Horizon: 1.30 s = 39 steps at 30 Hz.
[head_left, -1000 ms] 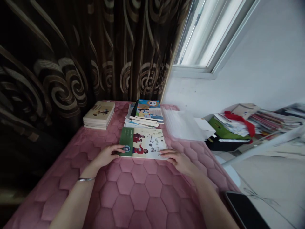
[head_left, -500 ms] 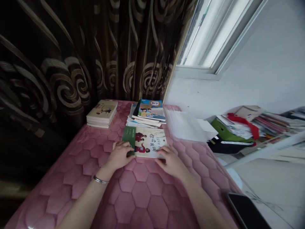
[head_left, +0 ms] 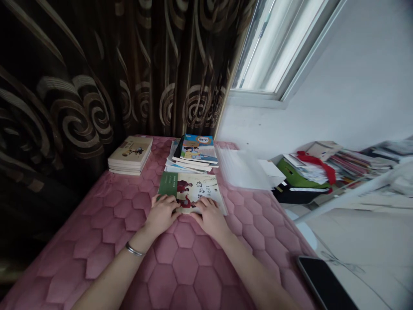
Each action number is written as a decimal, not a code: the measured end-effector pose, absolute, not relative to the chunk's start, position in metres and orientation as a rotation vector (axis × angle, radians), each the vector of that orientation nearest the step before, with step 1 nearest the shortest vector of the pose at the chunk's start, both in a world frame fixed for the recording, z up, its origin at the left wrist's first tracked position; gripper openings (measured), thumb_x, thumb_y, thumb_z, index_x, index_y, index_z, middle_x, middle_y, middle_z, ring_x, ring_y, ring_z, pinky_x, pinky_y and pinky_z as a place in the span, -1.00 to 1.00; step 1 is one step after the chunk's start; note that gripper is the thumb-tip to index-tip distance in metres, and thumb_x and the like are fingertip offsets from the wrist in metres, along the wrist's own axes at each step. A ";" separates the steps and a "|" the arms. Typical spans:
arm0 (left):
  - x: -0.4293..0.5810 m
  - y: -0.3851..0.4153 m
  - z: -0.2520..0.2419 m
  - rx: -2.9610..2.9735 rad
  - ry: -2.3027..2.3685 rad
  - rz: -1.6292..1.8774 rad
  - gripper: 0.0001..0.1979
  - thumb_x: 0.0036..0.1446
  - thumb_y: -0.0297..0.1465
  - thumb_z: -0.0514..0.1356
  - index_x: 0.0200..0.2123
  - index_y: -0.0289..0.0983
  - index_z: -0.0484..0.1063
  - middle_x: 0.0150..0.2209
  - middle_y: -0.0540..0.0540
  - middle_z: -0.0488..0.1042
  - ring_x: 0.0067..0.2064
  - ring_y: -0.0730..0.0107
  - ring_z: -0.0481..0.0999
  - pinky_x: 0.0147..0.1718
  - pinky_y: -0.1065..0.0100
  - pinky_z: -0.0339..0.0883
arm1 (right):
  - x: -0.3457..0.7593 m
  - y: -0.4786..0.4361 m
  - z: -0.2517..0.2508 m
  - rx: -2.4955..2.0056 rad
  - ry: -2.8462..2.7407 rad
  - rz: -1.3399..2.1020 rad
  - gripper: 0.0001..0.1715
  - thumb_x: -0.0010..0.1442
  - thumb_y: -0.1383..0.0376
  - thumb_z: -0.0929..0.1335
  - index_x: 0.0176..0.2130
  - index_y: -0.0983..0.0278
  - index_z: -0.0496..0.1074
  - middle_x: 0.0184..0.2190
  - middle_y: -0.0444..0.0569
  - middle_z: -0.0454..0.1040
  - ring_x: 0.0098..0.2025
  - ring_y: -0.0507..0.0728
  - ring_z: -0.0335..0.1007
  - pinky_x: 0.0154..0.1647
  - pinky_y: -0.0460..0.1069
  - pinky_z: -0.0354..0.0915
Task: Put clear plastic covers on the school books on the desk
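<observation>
A paperback book with a cream cover, a green strip on the left and figures in red lies flat on the pink padded cover. My left hand, a silver bangle on its wrist, is closed over the near left corner, fingers on top and thumb by the near edge. My right hand rests on the near middle of the book with its fingers stretched over the printed cover and its thumb along the near edge. Part of the title and a figure are hidden under these fingers.
Behind the book lies a pile of books with a blue one on top. Farther left sits a neat stack of beige books. Clear plastic sleeves are on the right. A phone lies near the right edge; papers fill a shelf beyond.
My right hand has slid left from the book's near right corner to its near middle, closer to my left hand. The left hand stays at its corner. The whole view has shifted slightly.
</observation>
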<state>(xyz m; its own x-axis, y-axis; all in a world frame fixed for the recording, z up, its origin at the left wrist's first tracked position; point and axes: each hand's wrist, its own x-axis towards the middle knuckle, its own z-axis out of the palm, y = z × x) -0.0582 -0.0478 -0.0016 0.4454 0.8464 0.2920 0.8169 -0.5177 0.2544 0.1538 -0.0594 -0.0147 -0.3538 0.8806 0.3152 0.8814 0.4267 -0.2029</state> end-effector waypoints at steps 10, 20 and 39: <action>-0.117 -0.022 -0.014 2.371 1.180 0.603 -0.65 0.05 -0.62 0.24 -0.21 -0.05 0.58 -0.02 0.00 0.57 0.10 0.30 0.45 0.14 0.09 0.18 | 0.244 -0.046 -0.006 -1.344 -2.327 0.538 -0.76 0.14 0.39 0.38 -0.16 0.17 0.53 -0.06 -0.04 0.53 0.01 0.13 0.42 0.07 0.09 0.32; -0.120 -0.023 -0.011 2.328 1.081 0.617 -0.60 0.08 -0.65 0.12 -0.18 -0.08 0.58 0.01 -0.04 0.55 0.13 0.35 0.44 0.16 0.10 0.22 | 0.260 -0.044 -0.009 -1.379 -2.256 0.788 -0.54 0.16 0.48 0.29 -0.02 0.12 0.51 0.14 -0.10 0.42 0.20 0.13 0.29 0.22 0.13 0.23; -0.075 -0.046 -0.005 2.698 1.465 0.538 -0.84 0.15 -0.43 0.26 -0.17 -0.15 0.49 -0.17 -0.03 0.50 -0.05 0.22 0.45 0.14 0.01 -0.05 | 0.194 0.074 0.012 -2.007 -2.287 0.022 -0.63 0.35 0.25 0.17 0.02 0.36 0.38 0.10 0.25 0.34 0.09 0.25 0.34 -0.01 0.09 0.26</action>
